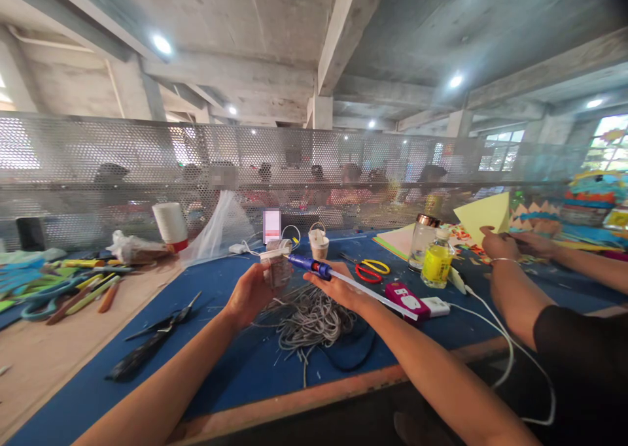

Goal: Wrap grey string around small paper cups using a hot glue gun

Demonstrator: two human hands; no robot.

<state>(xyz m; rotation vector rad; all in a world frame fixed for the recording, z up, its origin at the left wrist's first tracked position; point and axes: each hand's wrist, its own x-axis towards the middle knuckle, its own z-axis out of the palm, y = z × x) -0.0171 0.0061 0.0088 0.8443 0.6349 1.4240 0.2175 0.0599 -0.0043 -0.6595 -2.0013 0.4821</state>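
Observation:
My left hand (251,293) is closed around a small clear cup (279,274) with a whitish band at its top. In my right hand (339,290) is a blue hot glue gun (310,266), its nozzle at the cup's rim; whether they touch I cannot tell. A long translucent glue stick (375,295) sticks out of the gun's back toward the lower right. Beneath both hands a tangled heap of grey cord (314,322) lies on the blue table mat (230,361). Just behind the cup stands a small paper cup with a looped handle (319,243).
Black-handled pliers (147,348) lie left, near several craft tools. Red-and-yellow scissors (369,271), a glass jar (420,243), a yellow bottle (436,263) and a power strip (412,302) with white cable are right. A co-worker's hands (500,243) hold yellow paper (483,217).

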